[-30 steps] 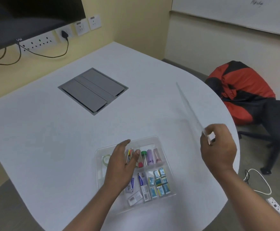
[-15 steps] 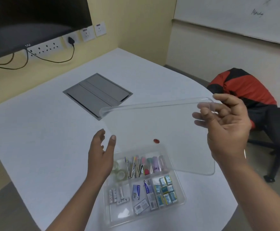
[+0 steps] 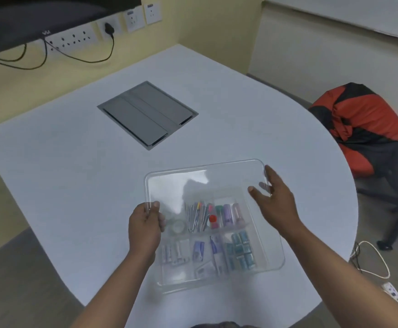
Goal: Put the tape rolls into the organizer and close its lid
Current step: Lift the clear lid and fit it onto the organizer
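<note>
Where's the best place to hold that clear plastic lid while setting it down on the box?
Probably by the two opposite side edges of the clear plastic lid, one hand from each side, as the left hand and right hand do now. It is wide, flat and thin, so a two-sided grip likely keeps it level.

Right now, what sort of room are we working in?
Probably an office meeting room: a white table with a built-in grey cable hatch, a wall-mounted screen above sockets, and a whiteboard.
</note>
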